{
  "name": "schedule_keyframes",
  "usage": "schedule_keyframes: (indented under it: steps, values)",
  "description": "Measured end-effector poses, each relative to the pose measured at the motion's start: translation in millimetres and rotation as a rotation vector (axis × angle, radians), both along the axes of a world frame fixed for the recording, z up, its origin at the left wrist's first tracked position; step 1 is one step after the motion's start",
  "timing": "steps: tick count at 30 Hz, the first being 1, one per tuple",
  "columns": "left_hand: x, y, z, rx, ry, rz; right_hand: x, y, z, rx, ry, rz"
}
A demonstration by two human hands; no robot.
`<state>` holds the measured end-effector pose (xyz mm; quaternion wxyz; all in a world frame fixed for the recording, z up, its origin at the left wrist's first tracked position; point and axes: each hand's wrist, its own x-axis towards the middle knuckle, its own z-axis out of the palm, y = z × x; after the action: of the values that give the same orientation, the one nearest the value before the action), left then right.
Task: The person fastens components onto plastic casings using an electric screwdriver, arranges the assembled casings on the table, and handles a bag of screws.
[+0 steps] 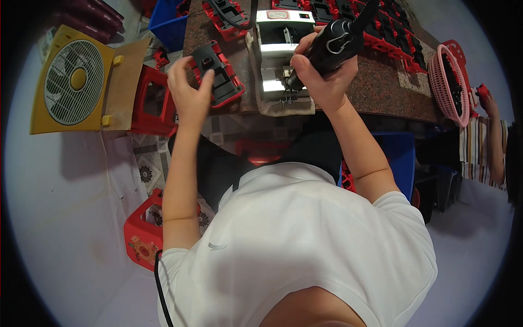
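Apparently for aim, your right hand wraps the black driver at the white machine. Your left hand, loosely open, overlaps the red-black casing, contact unclear.

From my end I see the red-and-black part lying black face up, red along its sides, slanted with its far end leaning left. Just right of it I have the white box-shaped machine standing with a recess in its middle. The black corded driver, metal clip on its body, tilts down to the machine's near end; I cannot tell whether its tip touches
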<state>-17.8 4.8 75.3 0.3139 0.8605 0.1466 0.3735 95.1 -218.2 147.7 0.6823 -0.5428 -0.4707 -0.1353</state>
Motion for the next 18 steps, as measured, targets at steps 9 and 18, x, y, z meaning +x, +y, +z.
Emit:
schedule_keyframes:
  steps: [9,18]
  values:
    - [31,34,-64,-0.904,-0.078,-0.323,21,25,13,-0.088,0.438,0.065]
    - [21,4,-69,-0.797,-0.180,-0.192,-22,62,46,0.187,0.049,0.115]
